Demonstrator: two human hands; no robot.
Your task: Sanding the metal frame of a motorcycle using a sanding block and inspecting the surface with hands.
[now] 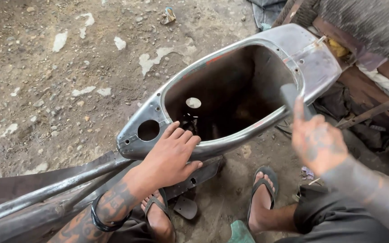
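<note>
Bare-metal scooter shell (230, 90): left hand (169, 159) fingers (183, 135) spread on its rim; right hand (318, 141) fingers wrap a dark handle (289, 94).

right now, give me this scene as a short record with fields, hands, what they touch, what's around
setting: dirt ground with stones and pale patches
main thing: bare metal scooter body shell, hollow, lying open side up
left hand: fingers resting over the shell's near rim, beside a round hole
right hand: gripping a dark tool, blurred, at the shell's far rim
feet: in flip-flops, under the shell
nearby: metal tubes at lower left, black bangle on left wrist
</note>
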